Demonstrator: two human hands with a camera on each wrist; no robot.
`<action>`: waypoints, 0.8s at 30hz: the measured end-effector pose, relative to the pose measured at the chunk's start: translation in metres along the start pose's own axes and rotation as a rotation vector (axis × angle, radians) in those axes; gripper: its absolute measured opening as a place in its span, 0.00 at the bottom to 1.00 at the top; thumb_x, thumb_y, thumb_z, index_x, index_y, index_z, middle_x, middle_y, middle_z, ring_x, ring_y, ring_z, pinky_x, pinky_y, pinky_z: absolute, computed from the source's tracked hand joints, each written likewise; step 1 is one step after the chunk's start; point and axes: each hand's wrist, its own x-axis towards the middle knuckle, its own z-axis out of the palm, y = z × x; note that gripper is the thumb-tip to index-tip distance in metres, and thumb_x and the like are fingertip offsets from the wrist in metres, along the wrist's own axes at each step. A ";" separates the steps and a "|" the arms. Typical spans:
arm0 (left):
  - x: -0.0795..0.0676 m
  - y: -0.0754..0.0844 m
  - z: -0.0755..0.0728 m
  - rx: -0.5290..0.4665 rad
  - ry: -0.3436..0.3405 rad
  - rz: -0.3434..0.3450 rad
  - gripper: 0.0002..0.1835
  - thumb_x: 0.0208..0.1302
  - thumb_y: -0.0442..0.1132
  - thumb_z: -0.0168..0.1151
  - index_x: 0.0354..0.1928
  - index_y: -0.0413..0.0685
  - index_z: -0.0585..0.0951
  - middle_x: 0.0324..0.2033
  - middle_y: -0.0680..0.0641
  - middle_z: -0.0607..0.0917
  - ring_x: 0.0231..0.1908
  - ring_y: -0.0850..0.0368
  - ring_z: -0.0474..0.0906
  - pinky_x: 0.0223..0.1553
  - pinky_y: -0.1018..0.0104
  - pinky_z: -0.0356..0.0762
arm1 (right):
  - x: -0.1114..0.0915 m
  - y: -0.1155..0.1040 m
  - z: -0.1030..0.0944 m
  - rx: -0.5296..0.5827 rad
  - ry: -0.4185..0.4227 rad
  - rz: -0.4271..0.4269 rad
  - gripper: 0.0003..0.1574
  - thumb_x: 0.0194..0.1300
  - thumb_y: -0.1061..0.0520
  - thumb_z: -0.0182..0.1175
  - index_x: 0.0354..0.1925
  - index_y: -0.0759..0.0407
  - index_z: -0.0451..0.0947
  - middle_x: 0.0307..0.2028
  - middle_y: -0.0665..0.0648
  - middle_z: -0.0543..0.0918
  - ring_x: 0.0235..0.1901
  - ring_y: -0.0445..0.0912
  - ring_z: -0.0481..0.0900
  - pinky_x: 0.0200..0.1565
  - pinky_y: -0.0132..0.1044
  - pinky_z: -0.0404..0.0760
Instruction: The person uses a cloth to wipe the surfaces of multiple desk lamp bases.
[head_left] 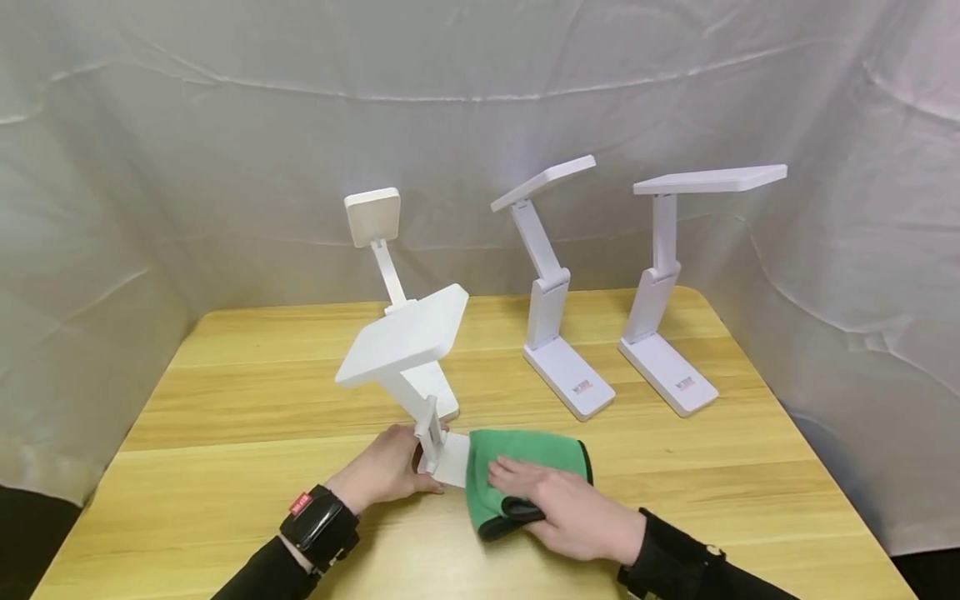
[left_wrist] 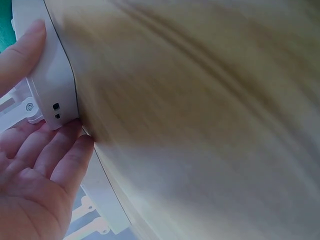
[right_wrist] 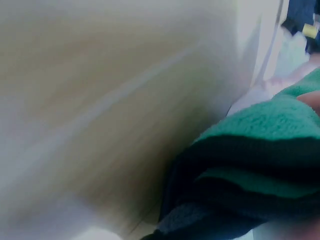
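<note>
A white folding desk lamp (head_left: 452, 460) stands near the front of the table, its flat head (head_left: 405, 333) tilted up over the base. My left hand (head_left: 386, 467) grips the rear end of that base, thumb on one side and fingers on the other. Two small ports show on the base end in the left wrist view. My right hand (head_left: 573, 508) holds a folded green cloth (head_left: 540, 450) with black edging, fingers laid over the top and thumb by the fold. The cloth covers the front part of the lamp base.
Another white lamp (head_left: 373, 218) stands behind the held one, partly hidden by it. Two more unfolded lamps, a middle one (head_left: 547, 312) and a right one (head_left: 652, 308), stand towards the back right of the wooden table (head_left: 247, 392). Pale fabric (head_left: 480, 133) encloses the back and sides.
</note>
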 end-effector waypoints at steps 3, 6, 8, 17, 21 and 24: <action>0.000 0.000 0.000 0.002 -0.001 -0.007 0.35 0.37 0.44 0.78 0.51 0.42 0.76 0.41 0.45 0.84 0.39 0.53 0.80 0.45 0.57 0.79 | 0.004 0.006 -0.004 0.012 -0.005 0.045 0.35 0.60 0.63 0.56 0.66 0.59 0.65 0.68 0.58 0.63 0.68 0.52 0.58 0.64 0.52 0.63; 0.000 0.000 0.000 0.006 0.000 -0.002 0.36 0.37 0.44 0.78 0.52 0.42 0.75 0.40 0.45 0.83 0.38 0.55 0.79 0.43 0.59 0.79 | 0.018 0.008 -0.005 -0.012 -0.007 0.047 0.33 0.63 0.58 0.57 0.66 0.60 0.64 0.68 0.59 0.63 0.67 0.53 0.58 0.64 0.51 0.63; 0.000 -0.001 0.000 0.006 -0.002 0.006 0.32 0.38 0.44 0.78 0.49 0.44 0.76 0.37 0.48 0.83 0.35 0.57 0.79 0.40 0.61 0.80 | 0.030 0.005 -0.003 -0.035 0.000 0.027 0.34 0.63 0.57 0.57 0.66 0.60 0.65 0.68 0.60 0.63 0.67 0.53 0.58 0.65 0.50 0.62; 0.001 -0.001 0.001 0.015 0.000 0.021 0.32 0.40 0.46 0.77 0.50 0.46 0.76 0.37 0.51 0.83 0.36 0.59 0.78 0.41 0.61 0.80 | 0.016 -0.010 0.009 -0.004 0.004 -0.069 0.35 0.60 0.61 0.55 0.67 0.59 0.64 0.68 0.59 0.63 0.68 0.52 0.57 0.65 0.50 0.62; 0.000 -0.001 0.001 0.009 -0.004 0.009 0.36 0.37 0.45 0.78 0.52 0.42 0.75 0.39 0.46 0.83 0.37 0.55 0.79 0.42 0.59 0.79 | 0.000 -0.003 0.004 0.043 0.003 0.008 0.35 0.60 0.63 0.56 0.66 0.59 0.64 0.68 0.57 0.63 0.68 0.51 0.57 0.64 0.52 0.62; 0.000 -0.002 0.001 0.011 0.006 0.009 0.37 0.37 0.44 0.78 0.53 0.41 0.76 0.39 0.45 0.84 0.37 0.55 0.79 0.43 0.59 0.79 | 0.001 0.003 0.000 0.039 0.020 0.066 0.33 0.62 0.61 0.56 0.66 0.60 0.65 0.68 0.58 0.63 0.68 0.52 0.57 0.64 0.52 0.63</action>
